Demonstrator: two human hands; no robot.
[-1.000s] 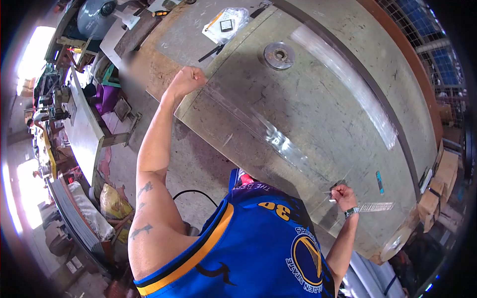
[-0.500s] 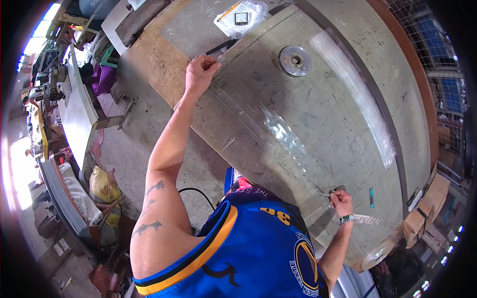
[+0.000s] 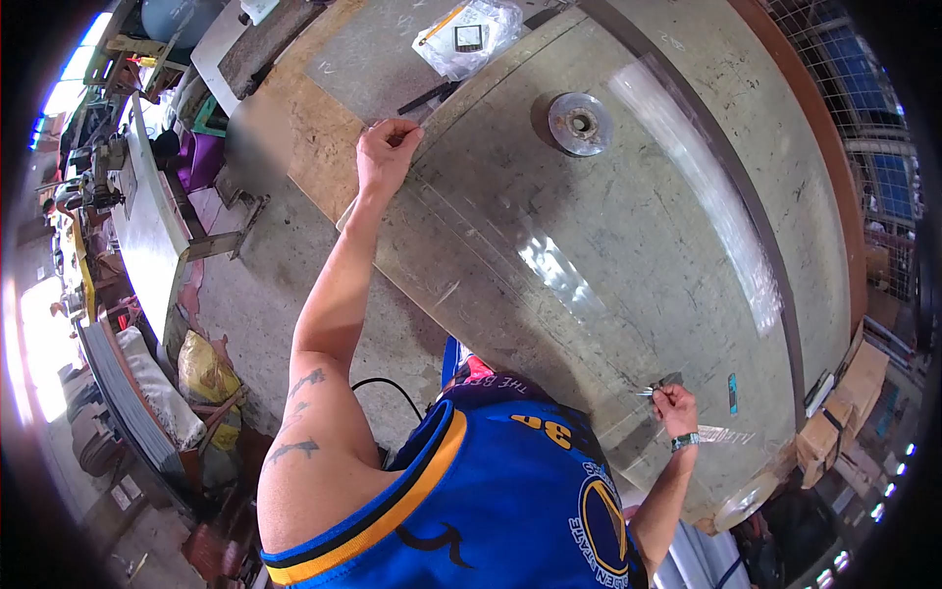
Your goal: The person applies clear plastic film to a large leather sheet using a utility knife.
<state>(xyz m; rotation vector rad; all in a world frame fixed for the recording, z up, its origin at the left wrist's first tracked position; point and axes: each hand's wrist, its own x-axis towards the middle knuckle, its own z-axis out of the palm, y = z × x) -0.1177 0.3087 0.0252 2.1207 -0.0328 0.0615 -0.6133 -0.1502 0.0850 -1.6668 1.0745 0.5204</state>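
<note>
My left hand (image 3: 385, 157) is closed in a pinch at the table's left edge, by the end of a clear plastic strip (image 3: 554, 270) that shines in the light. The strip runs across the grey table top (image 3: 638, 236) toward my right hand (image 3: 675, 407). Those right fingers are closed on a small shiny metal tool (image 3: 643, 393), its tip pointing left; its exact kind is too small to make out. A small dark patch lies just above the fingers. Further up the table sits a roll of clear tape (image 3: 579, 124).
A plastic bag with a pencil (image 3: 469, 39) and a black bar (image 3: 429, 98) lie at the far left of the table. A teal-and-black strip (image 3: 732, 395) rests right of my right hand. Cardboard boxes (image 3: 829, 422) stand at the right edge. Another bench (image 3: 147, 216) is at left.
My left hand has shifted slightly left and down, away from the black bar. The glare on the clear strip has changed shape. The metal tool shows more clearly in my right hand.
</note>
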